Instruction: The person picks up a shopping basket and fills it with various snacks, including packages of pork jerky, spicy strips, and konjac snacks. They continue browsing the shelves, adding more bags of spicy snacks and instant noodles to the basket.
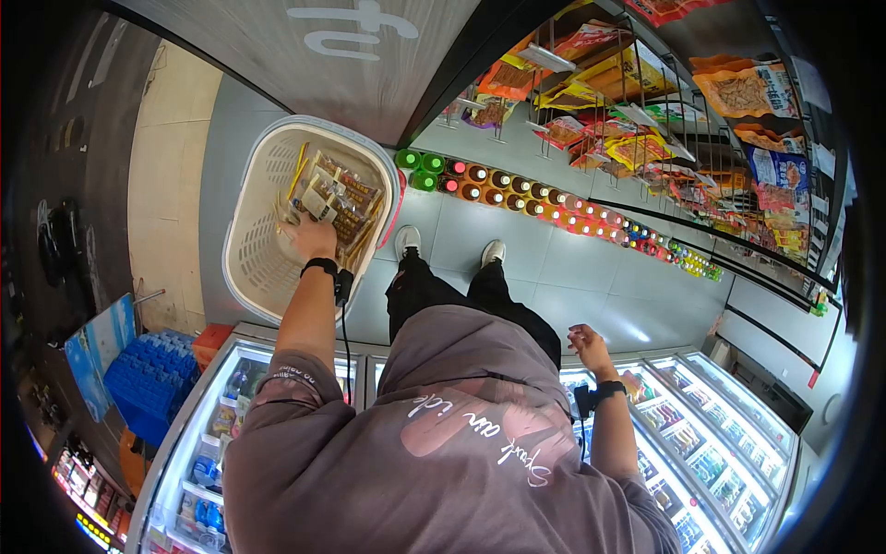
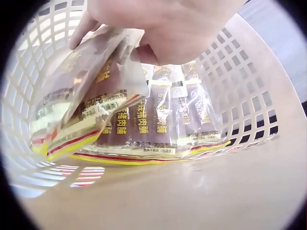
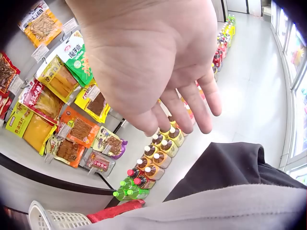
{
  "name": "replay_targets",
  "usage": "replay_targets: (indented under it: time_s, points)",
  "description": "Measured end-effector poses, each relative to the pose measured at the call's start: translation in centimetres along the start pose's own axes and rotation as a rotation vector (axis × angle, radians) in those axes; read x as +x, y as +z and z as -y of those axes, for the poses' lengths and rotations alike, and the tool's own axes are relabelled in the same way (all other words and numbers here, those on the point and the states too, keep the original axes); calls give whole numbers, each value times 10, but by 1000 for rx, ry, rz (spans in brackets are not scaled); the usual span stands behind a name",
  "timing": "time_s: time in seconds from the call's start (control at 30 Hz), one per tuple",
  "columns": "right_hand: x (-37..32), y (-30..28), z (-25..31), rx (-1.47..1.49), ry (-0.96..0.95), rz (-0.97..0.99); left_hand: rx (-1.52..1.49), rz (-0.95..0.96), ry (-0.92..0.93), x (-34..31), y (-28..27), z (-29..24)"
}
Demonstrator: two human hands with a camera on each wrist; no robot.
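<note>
My left hand reaches down into a cream plastic basket. In the left wrist view that hand pinches the upper part of a clear packet of pork jerky, thumb on one side and fingers on the other. The packet leans to the left, its yellow and red striped edge low in the basket. Beside it several more jerky packets lie against one another, partly covered by the hand. My right hand hangs in the air by my side, fingers loosely extended, holding nothing.
Rows of drink bottles stand on the floor along the snack rack. Lit glass-topped freezers run behind me. A grey panel rises next to the basket, and blue crates stand at the left.
</note>
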State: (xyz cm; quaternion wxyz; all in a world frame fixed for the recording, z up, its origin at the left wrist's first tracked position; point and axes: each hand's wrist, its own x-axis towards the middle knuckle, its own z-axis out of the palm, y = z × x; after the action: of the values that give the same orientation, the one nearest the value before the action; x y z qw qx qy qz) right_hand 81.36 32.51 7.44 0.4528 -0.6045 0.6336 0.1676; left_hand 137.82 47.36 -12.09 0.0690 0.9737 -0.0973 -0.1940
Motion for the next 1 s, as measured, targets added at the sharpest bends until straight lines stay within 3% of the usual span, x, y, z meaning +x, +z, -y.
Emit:
replay_targets:
  time_s: [0.13, 0.27, 0.33, 0.43, 0.77, 0.83, 1.0]
  points:
    - [4, -5, -6, -2, 11, 1, -24, -33, 78, 5, 19, 10]
    - [3, -8, -13, -3, 23, -17, -24, -17, 26, 7, 18, 10]
    - [5, -5, -21, 18, 23, -26, -265, 8, 42, 1, 0, 7]
    - [5, 6, -30, 36, 49, -10, -371, -35, -33, -7, -18, 0]
    - [26, 25, -48, 81, 18, -1, -478, -114, 108, 10, -1, 44]
    - [38, 28, -49, 85, -37, 36, -663, -141, 116, -1, -22, 41]
    - [72, 25, -43, 62, -116, 58, -709, -203, 246, -39, -95, 22]
